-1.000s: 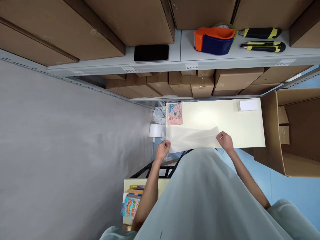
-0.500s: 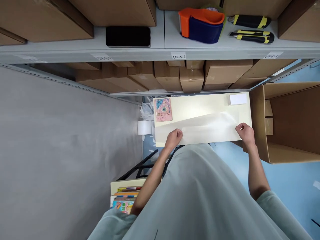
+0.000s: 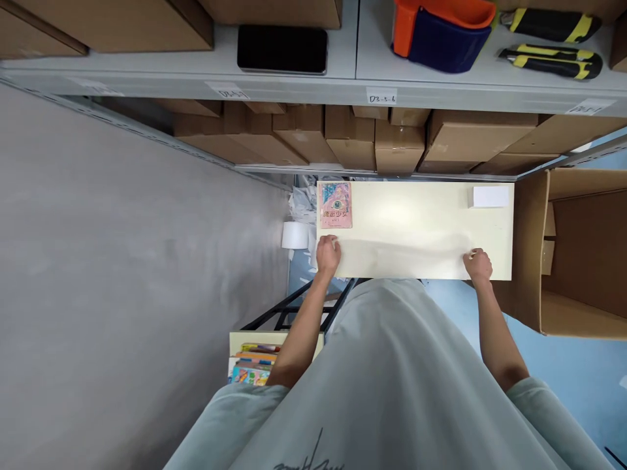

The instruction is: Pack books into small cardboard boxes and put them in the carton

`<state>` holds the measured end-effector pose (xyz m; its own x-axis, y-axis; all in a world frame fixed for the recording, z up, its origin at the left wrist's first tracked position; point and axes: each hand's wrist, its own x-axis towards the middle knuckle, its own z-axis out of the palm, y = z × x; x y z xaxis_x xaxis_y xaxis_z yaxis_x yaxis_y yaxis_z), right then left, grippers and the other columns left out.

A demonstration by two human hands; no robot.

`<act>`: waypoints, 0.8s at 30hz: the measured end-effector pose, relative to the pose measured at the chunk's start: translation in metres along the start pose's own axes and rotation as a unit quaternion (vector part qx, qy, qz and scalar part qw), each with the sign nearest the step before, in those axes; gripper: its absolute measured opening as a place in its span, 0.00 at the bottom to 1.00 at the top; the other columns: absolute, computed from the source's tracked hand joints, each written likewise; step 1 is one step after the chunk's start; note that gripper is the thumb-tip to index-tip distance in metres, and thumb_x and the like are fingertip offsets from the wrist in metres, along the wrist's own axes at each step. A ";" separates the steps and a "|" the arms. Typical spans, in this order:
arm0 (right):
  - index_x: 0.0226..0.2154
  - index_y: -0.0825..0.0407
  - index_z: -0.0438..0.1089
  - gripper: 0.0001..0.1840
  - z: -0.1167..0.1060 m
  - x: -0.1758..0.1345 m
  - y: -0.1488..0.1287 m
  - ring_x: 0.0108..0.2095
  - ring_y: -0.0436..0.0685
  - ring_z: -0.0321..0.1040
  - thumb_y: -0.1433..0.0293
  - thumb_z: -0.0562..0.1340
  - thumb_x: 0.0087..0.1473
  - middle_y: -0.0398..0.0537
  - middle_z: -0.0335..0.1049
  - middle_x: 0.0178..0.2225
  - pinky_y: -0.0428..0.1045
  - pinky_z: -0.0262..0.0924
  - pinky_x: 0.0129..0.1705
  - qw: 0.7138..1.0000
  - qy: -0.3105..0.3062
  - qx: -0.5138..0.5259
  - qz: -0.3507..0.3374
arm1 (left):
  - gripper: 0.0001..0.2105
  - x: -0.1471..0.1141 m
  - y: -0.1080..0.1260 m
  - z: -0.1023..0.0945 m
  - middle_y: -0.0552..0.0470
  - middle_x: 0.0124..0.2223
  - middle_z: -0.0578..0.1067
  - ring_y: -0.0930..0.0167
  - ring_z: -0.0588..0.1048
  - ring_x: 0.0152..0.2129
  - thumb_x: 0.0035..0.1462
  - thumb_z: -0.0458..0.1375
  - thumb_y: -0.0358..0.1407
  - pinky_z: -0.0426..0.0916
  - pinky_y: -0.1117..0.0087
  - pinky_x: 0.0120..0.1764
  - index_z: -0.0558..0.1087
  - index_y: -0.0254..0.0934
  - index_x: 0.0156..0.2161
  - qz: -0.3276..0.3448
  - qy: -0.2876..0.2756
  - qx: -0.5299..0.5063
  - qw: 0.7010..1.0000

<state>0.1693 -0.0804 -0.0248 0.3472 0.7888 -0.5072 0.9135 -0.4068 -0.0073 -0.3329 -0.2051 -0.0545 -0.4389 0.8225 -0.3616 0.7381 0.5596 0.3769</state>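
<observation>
A thin translucent plastic sheet [image 3: 404, 260] spans the near part of the pale tabletop [image 3: 406, 212], faint against it. My left hand [image 3: 328, 255] is closed on its left end, close below a pink picture book [image 3: 336, 205]. At the right end, my right hand [image 3: 478, 265] pinches the sheet with curled fingers. Where exactly the sheet's edges run is hard to make out. A small white block or stack of paper [image 3: 490, 196] sits at the table's far right corner.
A large open carton [image 3: 531, 261] stands right of the table. Ahead, a grey shelf [image 3: 313, 88] bears cartons, a phone [image 3: 283, 49], an orange-and-blue holder [image 3: 443, 36] and two utility knives [image 3: 551, 62]. At left are a white roll [image 3: 294, 235], a wall and several books [image 3: 252, 365].
My left hand has moved left to just under the book, so my hands are wider apart. The sheet now lies lower and flatter. The view has shifted slightly.
</observation>
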 end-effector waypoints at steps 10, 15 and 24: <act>0.49 0.58 0.75 0.16 0.004 -0.011 -0.026 0.51 0.72 0.77 0.66 0.59 0.66 0.68 0.75 0.52 0.61 0.71 0.53 0.998 -0.047 -0.040 0.011 | 0.08 0.036 -0.045 -0.009 0.35 0.50 0.76 0.54 0.76 0.49 0.63 0.56 0.24 0.72 0.58 0.50 0.77 0.36 0.41 -0.052 -0.040 0.058 0.996; 0.47 0.55 0.76 0.14 0.000 -0.024 -0.037 0.48 0.69 0.78 0.66 0.59 0.65 0.66 0.77 0.51 0.58 0.69 0.49 0.999 -0.022 -0.021 -0.018 | 0.13 0.031 -0.057 -0.030 0.35 0.53 0.75 0.55 0.77 0.51 0.69 0.50 0.26 0.71 0.57 0.54 0.75 0.35 0.50 -0.049 0.010 0.053 0.997; 0.41 0.48 0.70 0.08 -0.047 -0.036 -0.043 0.36 0.64 0.80 0.64 0.61 0.59 0.49 0.81 0.32 0.53 0.64 0.41 0.986 0.062 0.139 -0.072 | 0.11 0.059 -0.079 -0.068 0.44 0.51 0.80 0.64 0.79 0.46 0.69 0.54 0.29 0.71 0.65 0.53 0.74 0.38 0.51 0.028 0.029 -0.005 0.999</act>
<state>0.1274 -0.0697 0.0349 0.2566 0.8913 -0.3738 0.8682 -0.3825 -0.3161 -0.4525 -0.1938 -0.0476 -0.4257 0.8570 -0.2904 0.7574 0.5131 0.4038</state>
